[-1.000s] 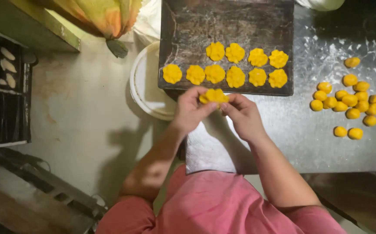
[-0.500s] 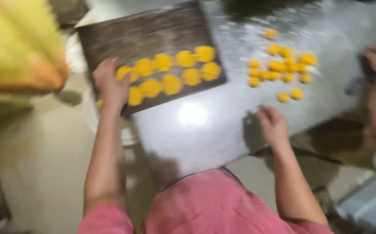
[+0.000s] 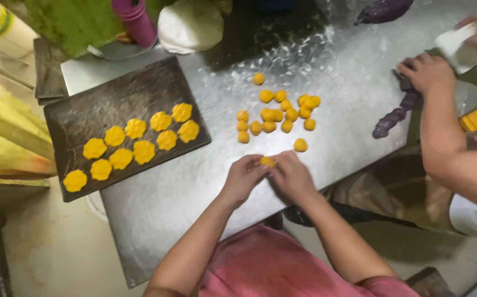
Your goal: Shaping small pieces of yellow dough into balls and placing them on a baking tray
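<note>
Half a second ago the hands were apart, left at the dark tray (image 3: 112,99), right on the desk (image 3: 194,181); now left hand (image 3: 242,177) and right hand (image 3: 291,177) meet, together pinching a small yellow dough ball (image 3: 267,161); ball smooth, round, mostly hidden by fingers, just below the loose ball pile (image 3: 280,113), right of the tray.

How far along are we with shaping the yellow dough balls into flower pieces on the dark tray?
Done: ten shaped yellow pieces lie in two rows on the dark tray. In hand: the left hand and right hand pinch one yellow ball between them above the metal table. Left: roughly fifteen unshaped balls sit clustered on the table, and part of the tray is bare.
</note>
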